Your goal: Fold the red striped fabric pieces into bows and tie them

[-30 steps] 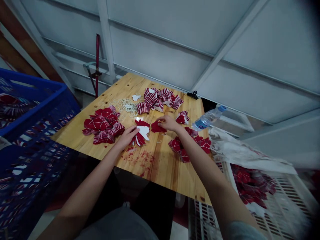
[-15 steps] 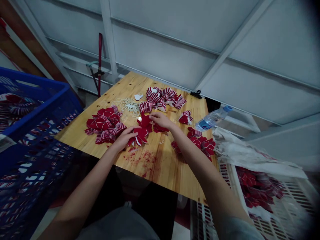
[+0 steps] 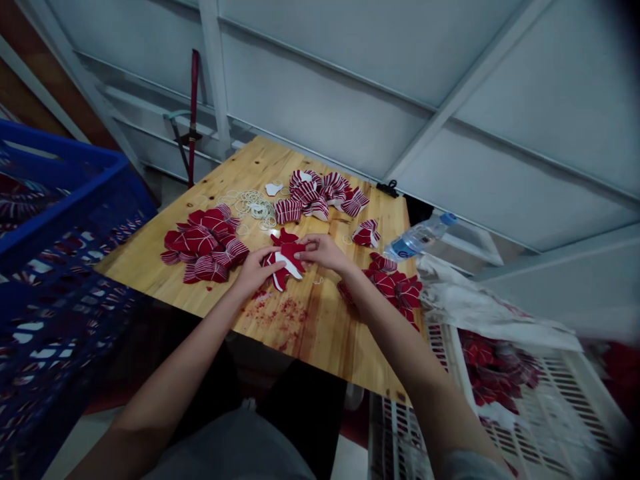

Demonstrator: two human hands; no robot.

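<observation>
No word or number can be read. By the right edge of the worktop [image 3: 325, 333], the bottle's [image 3: 423, 235] blue label [image 3: 400, 249] bears a white mark (rounded, too small to make out).

Red-and-white cloth pieces [image 3: 291, 255], white-striped red bundles [image 3: 305, 194], blue crate [image 3: 103, 185].

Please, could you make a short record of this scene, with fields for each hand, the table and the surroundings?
Left hand: fingers on red-and-white pieces
Right hand: fingers on the same pieces
Table: wooden; bears striped bundles, loose pale bands, bottle lying tilted
Left side: blue basket
Right side: pale slatted crate holding red pieces
</observation>
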